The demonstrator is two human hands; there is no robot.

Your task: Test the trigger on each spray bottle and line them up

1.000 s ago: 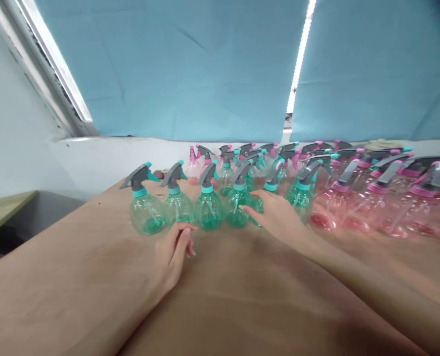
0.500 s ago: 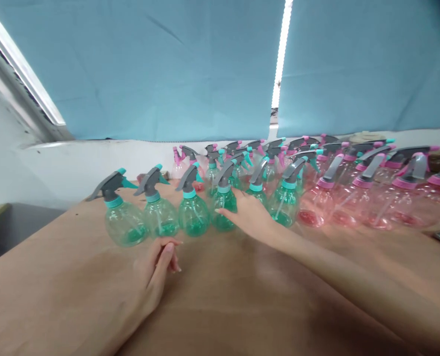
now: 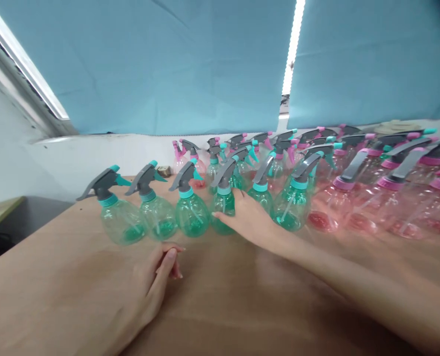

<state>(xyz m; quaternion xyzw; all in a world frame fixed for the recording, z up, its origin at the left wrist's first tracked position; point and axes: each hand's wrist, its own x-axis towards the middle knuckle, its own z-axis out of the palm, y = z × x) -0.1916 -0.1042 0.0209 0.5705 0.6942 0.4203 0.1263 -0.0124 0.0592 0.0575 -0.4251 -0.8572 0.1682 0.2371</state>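
Observation:
A front row of clear green spray bottles with turquoise collars and grey trigger heads stands on the table. My right hand [image 3: 251,217] is wrapped round the body of one green spray bottle [image 3: 223,202], thumb at its front and the other fingers mostly hidden behind. That bottle stands upright in the row. Just left of it is another green spray bottle [image 3: 193,215]; a third green spray bottle [image 3: 292,205] stands beyond my wrist on the right. My left hand [image 3: 162,274] hovers or rests low before the row, fingers curled in and thumb against them, with nothing visible inside.
Pink spray bottles [image 3: 327,207] crowd the right side, and several mixed pink and turquoise ones fill the rows behind. The brown tabletop [image 3: 212,301] extends in front. A small box-like object [image 3: 164,171] lies near the white wall, below a blue curtain [image 3: 175,74].
The view has shifted slightly, so the pink bottles appear farther right and larger. My right hand stays round the same green bottle; my left hand is nearly unchanged, slightly lower in view.

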